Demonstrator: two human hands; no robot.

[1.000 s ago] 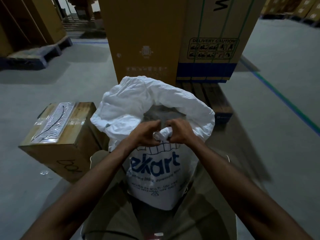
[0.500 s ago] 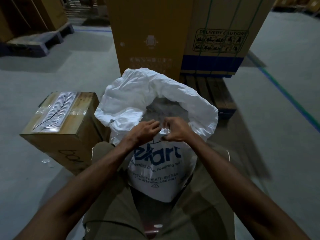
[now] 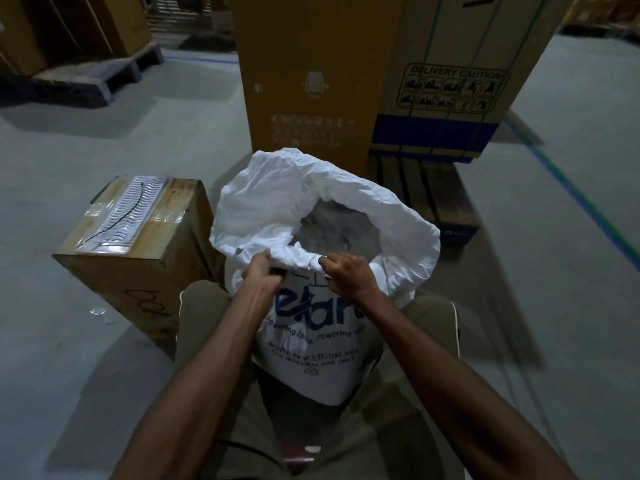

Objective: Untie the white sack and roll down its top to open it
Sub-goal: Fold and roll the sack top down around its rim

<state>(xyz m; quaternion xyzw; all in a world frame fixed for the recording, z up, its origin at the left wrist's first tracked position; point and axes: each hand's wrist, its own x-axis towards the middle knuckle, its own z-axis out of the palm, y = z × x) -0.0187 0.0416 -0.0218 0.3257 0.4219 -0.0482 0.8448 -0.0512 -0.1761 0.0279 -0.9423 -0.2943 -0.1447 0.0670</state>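
Gripping the crinkled white woven sack [image 3: 311, 348] by its rolled near rim, your left hand [image 3: 260, 276] and right hand [image 3: 348, 276] curl round it; its mouth gapes open.

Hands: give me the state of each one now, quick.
Left hand: closed, gripping the rolled rim of the white sack.
Right hand: closed, gripping the same rim, a little apart from the left.
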